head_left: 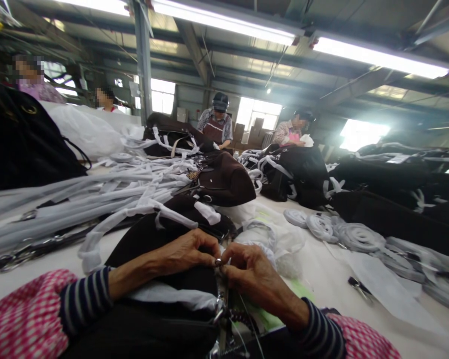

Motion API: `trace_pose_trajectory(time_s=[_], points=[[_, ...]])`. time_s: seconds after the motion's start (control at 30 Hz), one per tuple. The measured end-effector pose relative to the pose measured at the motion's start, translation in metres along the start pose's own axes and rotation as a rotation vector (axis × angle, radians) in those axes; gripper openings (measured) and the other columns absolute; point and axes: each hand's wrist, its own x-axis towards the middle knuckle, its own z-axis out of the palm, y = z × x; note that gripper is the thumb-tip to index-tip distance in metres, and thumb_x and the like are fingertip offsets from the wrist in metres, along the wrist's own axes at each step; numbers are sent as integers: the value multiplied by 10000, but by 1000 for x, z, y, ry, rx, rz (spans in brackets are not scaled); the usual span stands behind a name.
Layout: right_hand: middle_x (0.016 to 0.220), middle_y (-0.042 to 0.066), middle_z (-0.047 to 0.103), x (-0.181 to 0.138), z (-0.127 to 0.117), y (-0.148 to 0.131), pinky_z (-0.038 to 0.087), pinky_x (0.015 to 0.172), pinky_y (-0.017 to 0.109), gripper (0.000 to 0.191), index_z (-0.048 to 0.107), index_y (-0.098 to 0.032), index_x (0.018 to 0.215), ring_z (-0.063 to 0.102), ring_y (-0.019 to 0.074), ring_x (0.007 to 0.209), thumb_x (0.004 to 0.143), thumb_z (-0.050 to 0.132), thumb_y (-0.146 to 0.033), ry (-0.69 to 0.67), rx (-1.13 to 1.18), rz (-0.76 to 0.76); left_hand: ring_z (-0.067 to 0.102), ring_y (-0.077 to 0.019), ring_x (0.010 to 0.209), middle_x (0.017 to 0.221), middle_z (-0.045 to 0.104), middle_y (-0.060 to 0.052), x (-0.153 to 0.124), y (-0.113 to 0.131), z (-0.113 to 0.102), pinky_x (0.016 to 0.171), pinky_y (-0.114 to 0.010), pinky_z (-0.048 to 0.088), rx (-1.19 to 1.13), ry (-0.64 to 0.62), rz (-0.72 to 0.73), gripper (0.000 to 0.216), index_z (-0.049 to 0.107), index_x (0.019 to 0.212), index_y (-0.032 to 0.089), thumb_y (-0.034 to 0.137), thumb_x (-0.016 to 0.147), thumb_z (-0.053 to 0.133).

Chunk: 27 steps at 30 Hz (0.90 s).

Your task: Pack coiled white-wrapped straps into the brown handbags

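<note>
A black handbag [145,326] lies right in front of me, its handle [108,234] wrapped in white material. Over its top, my left hand [187,252] pinches a small round metal fitting [218,262] with thumb and fingertips. From the other side my right hand [256,276] closes its thumb and index finger on the same fitting. Just below the fingers, a metal clasp [220,311] sits on the bag, and thin pale strings [245,319] hang by it. The fingertips partly cover the fitting, so its exact kind is unclear.
White-wrapped straps [97,204] pile up on the left. A brown bag [226,179] lies ahead. Coiled wrapped straps [359,237], a loose strap clip [360,289] and black bags [396,214] are on the right. Co-workers [215,122] stand across the table.
</note>
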Motion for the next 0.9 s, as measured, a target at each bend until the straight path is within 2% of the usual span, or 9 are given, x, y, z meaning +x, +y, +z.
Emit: trace_pose_trajectory(time_s=[0.1,0.2,0.4,0.53,0.63,0.73,0.83,0.9], points=[[607,-52,561,2,0,1,324,520,203,63,664,-173,814,470,92,545,770,622,-159,-30,35,-14,578,-163,794,798,684,9,-1,0,1,772,-244,414,-6,-17,39,153,763,860,145,252,788,680],[609,-54,549,1,0,-3,332,533,205,54,653,-174,814,456,93,546,779,615,-161,-58,41,-22,587,-163,786,799,691,11,-1,-2,1,765,-245,420,21,-22,56,153,763,863,153,255,812,662],[637,-40,560,-15,-15,-19,291,531,208,183,721,-187,831,456,102,581,739,583,-110,-149,-163,27,565,-161,788,797,665,7,-2,-5,-1,741,-242,401,152,70,73,190,743,865,147,313,877,651],[632,-43,546,-23,-20,-27,280,541,224,214,713,-194,796,465,107,590,707,552,-84,-195,-303,6,544,-150,775,793,644,14,-2,-4,-2,727,-240,389,155,57,61,170,738,866,143,289,878,651],[635,-33,571,-25,-12,-27,292,577,241,217,679,-188,736,508,114,607,689,516,-53,-143,-474,-37,525,-140,755,786,634,20,-3,-2,-2,715,-234,387,124,38,56,179,738,861,143,301,878,655],[629,-22,578,-25,-1,-20,289,606,262,164,667,-183,737,521,127,613,732,548,-70,-9,-642,-52,521,-141,755,773,632,20,-3,0,-1,717,-232,390,94,27,46,191,735,840,144,322,870,673],[675,-7,607,-25,7,-9,301,626,265,184,700,-184,881,537,143,639,803,563,-87,121,-683,-50,534,-151,772,784,650,14,-4,3,0,730,-236,398,99,35,32,206,741,844,148,343,872,684],[719,-1,631,-25,10,-4,308,628,262,270,698,-184,1033,549,147,644,824,564,-79,159,-673,-62,534,-149,769,787,655,15,-4,3,1,732,-236,397,108,35,33,212,744,853,151,352,880,685]])
